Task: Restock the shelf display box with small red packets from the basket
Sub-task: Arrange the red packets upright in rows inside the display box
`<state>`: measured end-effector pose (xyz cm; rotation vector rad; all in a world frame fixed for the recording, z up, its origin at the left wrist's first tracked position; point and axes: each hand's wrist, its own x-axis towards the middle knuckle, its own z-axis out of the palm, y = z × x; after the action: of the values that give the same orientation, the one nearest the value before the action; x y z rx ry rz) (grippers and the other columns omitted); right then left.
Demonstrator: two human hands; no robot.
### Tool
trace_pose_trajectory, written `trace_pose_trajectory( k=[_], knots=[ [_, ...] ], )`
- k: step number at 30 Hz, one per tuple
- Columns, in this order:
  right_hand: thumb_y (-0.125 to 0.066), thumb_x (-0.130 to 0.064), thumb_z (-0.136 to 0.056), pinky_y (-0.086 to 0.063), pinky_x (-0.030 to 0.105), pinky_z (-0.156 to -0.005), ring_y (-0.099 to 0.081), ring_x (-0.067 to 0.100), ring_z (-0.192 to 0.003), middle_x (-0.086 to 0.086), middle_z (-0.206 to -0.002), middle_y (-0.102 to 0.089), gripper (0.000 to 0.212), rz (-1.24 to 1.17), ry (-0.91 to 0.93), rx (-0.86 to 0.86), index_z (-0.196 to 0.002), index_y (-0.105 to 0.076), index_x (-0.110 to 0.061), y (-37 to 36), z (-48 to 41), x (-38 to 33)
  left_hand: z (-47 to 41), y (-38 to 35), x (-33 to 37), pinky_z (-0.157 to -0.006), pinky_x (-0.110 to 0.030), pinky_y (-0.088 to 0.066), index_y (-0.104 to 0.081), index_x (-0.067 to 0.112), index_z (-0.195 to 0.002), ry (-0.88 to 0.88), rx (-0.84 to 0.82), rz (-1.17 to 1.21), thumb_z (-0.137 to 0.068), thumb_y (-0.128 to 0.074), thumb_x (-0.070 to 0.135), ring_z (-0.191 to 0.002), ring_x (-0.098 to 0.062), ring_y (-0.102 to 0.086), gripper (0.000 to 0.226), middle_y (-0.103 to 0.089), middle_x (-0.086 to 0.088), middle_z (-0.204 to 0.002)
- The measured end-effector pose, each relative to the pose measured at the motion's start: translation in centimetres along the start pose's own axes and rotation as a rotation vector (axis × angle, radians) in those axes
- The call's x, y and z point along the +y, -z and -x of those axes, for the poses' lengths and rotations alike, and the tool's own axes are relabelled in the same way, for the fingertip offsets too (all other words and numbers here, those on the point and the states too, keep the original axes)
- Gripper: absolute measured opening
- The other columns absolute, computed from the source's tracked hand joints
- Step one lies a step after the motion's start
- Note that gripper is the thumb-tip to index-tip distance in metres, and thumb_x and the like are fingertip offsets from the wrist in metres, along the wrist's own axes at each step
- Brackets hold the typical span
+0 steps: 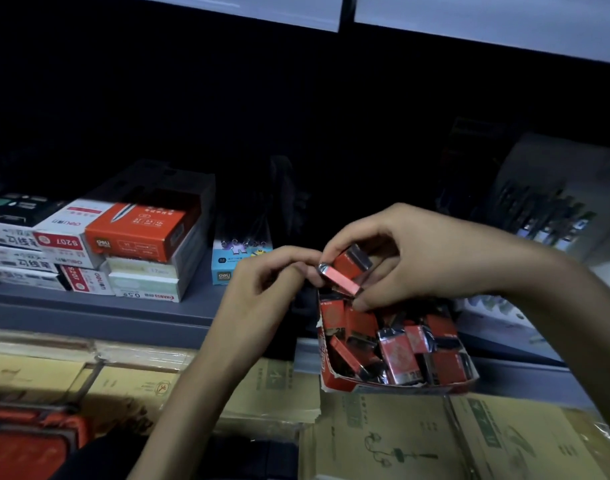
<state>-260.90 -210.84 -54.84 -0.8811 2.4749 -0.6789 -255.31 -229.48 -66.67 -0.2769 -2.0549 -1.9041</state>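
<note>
Head view: the right hand [417,258] curls its fingers round a small clutch of red packets [343,277], while the left hand [269,282], at nine o'clock from them, pinches the end of one whose long axis runs ten to four o'clock. The open display box [326,358], part-filled with loose packets, sits just below at six o'clock, nearer the right hand.

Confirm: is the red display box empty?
No, the display box holds a jumbled heap of small red packets.
</note>
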Motion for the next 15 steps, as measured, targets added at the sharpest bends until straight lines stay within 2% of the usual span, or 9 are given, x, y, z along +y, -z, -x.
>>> trace_pose_trajectory(
  k=[3, 5, 6, 8, 9, 11, 13, 14, 15],
  knots=[
    [-0.087, -0.007, -0.077, -0.062, 0.042, -0.089, -0.078, 0.011, -0.086, 0.001, -0.099, -0.079, 0.05, 0.008, -0.019, 0.051, -0.114, -0.07, -0.036, 0.8, 0.9, -0.1, -0.1, 0.0, 0.0, -0.069, -0.018, -0.044, -0.079, 0.018, -0.102, 0.002, 0.027, 0.001, -0.101, -0.052, 0.017, -0.071, -0.004, -0.057, 0.027, -0.073, -0.001, -0.085],
    [-0.088, -0.011, -0.076, -0.063, 0.035, -0.082, -0.075, 0.004, -0.078, -0.004, -0.095, -0.078, 0.051, 0.121, -0.059, 0.121, -0.113, -0.07, -0.04, 1.2, 1.4, -0.1, -0.1, -0.3, -0.2, -0.067, -0.021, -0.046, -0.078, 0.019, -0.1, 0.001, 0.059, -0.034, -0.102, -0.057, 0.007, -0.073, -0.013, -0.062, 0.024, -0.072, -0.003, -0.085],
    [-0.088, -0.014, -0.076, -0.062, 0.028, -0.074, -0.072, 0.002, -0.072, -0.004, -0.09, -0.077, 0.051, 0.206, -0.094, 0.146, -0.114, -0.069, -0.043, 1.4, 1.6, -0.2, -0.1, -0.4, -0.4, -0.068, -0.027, -0.048, -0.078, 0.019, -0.1, 0.003, 0.07, -0.039, -0.101, -0.058, 0.005, -0.077, -0.023, -0.064, 0.024, -0.072, -0.003, -0.084],
    [-0.087, -0.014, -0.078, -0.048, 0.015, -0.049, -0.064, -0.003, -0.061, -0.008, -0.078, -0.072, 0.048, 0.329, -0.184, 0.123, -0.111, -0.068, -0.043, 1.5, 2.1, -0.6, -0.2, -0.7, -0.5, -0.072, -0.043, -0.052, -0.078, 0.019, -0.099, 0.009, 0.077, -0.03, -0.1, -0.058, 0.005, -0.084, -0.037, -0.063, 0.025, -0.072, -0.005, -0.084],
    [-0.087, -0.014, -0.077, -0.044, 0.014, -0.043, -0.061, -0.006, -0.056, -0.011, -0.072, -0.07, 0.047, 0.36, -0.229, 0.082, -0.108, -0.068, -0.043, 1.5, 2.3, -0.7, -0.2, -0.8, -0.5, -0.074, -0.047, -0.051, -0.077, 0.02, -0.098, 0.012, 0.082, -0.03, -0.1, -0.058, 0.005, -0.085, -0.041, -0.063, 0.025, -0.072, -0.005, -0.084],
    [-0.088, -0.017, -0.073, -0.049, 0.017, -0.05, -0.06, -0.005, -0.056, -0.024, -0.07, -0.067, 0.045, 0.442, -0.283, 0.001, -0.102, -0.066, -0.044, 1.4, 2.9, -0.8, -0.3, -0.8, -0.7, -0.074, -0.05, -0.05, -0.077, 0.021, -0.097, 0.019, 0.098, -0.048, -0.1, -0.057, 0.004, -0.085, -0.043, -0.062, 0.026, -0.072, -0.004, -0.083],
    [-0.089, -0.021, -0.069, -0.06, 0.032, -0.066, -0.061, 0.002, -0.058, -0.027, -0.071, -0.066, 0.045, 0.494, -0.322, -0.029, -0.097, -0.064, -0.046, 1.5, 3.5, -0.9, -0.2, -0.8, -0.6, -0.073, -0.054, -0.051, -0.077, 0.022, -0.097, 0.023, 0.115, -0.061, -0.1, -0.056, 0.004, -0.084, -0.043, -0.062, 0.028, -0.072, -0.003, -0.082],
    [-0.089, -0.023, -0.069, -0.06, 0.036, -0.068, -0.06, 0.002, -0.057, -0.027, -0.07, -0.066, 0.044, 0.508, -0.336, -0.037, -0.096, -0.063, -0.046, 1.6, 3.8, -1.0, -0.2, -0.8, -0.6, -0.073, -0.055, -0.051, -0.077, 0.022, -0.097, 0.024, 0.124, -0.062, -0.1, -0.056, 0.004, -0.084, -0.042, -0.062, 0.028, -0.072, -0.002, -0.082],
    [-0.09, -0.025, -0.069, -0.058, 0.034, -0.066, -0.059, 0.0, -0.056, -0.029, -0.069, -0.065, 0.044, 0.513, -0.345, -0.047, -0.096, -0.062, -0.046, 1.7, 4.1, -1.0, -0.2, -0.8, -0.6, -0.072, -0.054, -0.051, -0.077, 0.021, -0.097, 0.024, 0.133, -0.062, -0.1, -0.056, 0.004, -0.083, -0.041, -0.063, 0.028, -0.072, -0.002, -0.082]
  ],
)
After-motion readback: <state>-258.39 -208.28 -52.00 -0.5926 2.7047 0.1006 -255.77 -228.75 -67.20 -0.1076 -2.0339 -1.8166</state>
